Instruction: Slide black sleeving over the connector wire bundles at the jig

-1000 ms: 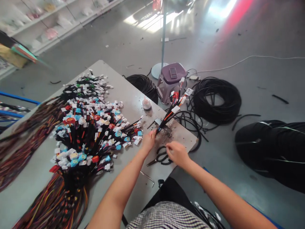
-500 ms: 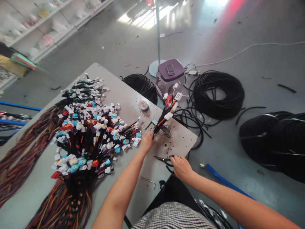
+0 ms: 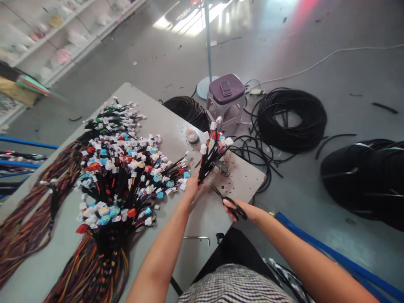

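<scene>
Person wearing garment point(image 3: 232, 284) in small black-and-white check. Check rows curving across front, reading almost as wavy stripes toward bottom edge of view. Black trousers point(image 3: 232, 252) showing beyond garment, cloth looking plain and dark, fine detail blurring out. Left arm point(image 3: 164, 240) and right arm point(image 3: 293, 248) showing bare along visible length. Left hand point(image 3: 192, 187) and right hand point(image 3: 240, 209) showing bare too.

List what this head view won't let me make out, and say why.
All in the head view:
- The gripped part of the bundle: covered by the left hand.
- Some right hand fingers: behind the scissors.
- The lower coil: behind the table.
- The rightmost coil: cut off by the right edge.
- The shelf goods: blurred, too small.
</scene>
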`<state>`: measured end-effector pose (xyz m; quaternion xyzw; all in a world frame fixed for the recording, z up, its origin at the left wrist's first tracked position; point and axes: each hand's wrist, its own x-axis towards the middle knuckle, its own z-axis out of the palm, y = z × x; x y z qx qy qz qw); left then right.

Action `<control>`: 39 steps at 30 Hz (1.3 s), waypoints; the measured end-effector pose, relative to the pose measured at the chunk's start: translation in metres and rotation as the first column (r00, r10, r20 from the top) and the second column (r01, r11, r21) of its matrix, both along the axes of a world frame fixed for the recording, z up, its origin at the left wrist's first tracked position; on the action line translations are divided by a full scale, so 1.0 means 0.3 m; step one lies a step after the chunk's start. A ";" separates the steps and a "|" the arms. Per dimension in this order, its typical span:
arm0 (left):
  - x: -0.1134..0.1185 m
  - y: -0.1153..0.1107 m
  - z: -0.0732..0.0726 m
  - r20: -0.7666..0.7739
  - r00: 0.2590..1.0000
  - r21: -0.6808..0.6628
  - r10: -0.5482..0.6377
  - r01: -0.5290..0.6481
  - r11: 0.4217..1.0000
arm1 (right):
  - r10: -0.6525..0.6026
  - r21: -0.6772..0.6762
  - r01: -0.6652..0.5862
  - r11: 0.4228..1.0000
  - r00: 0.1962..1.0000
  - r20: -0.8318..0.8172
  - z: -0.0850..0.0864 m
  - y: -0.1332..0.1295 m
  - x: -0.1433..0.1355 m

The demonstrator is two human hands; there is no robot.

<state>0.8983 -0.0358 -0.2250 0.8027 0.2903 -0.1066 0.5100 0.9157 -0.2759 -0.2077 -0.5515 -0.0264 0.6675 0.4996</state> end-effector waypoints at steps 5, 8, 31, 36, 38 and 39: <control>-0.040 -0.013 0.021 -0.062 0.996 -0.122 0.069 -0.076 0.990 | -0.044 0.073 0.043 0.996 0.999 0.007 -0.014 0.108 0.066; -0.031 -0.020 0.031 -0.048 0.993 -0.161 0.108 -0.115 0.980 | 0.018 0.063 -0.021 0.998 0.999 0.043 -0.021 0.169 0.123; -0.359 -0.320 0.436 0.354 0.813 -0.080 -0.463 0.519 0.851 | -0.828 0.339 0.810 0.478 0.286 0.483 0.244 0.082 -0.182; -0.521 -0.332 0.428 0.287 0.856 -0.149 -0.429 0.483 0.863 | -0.717 0.213 0.752 0.624 0.443 0.538 0.296 0.130 -0.462; -0.666 -0.282 0.419 0.276 0.872 -0.311 -0.404 0.479 0.821 | -0.595 0.144 0.697 0.703 0.464 0.657 0.320 0.096 -0.578; -0.763 -0.243 0.419 0.233 0.888 -0.378 -0.396 0.458 0.804 | -0.511 0.090 0.666 0.741 0.472 0.718 0.335 0.066 -0.610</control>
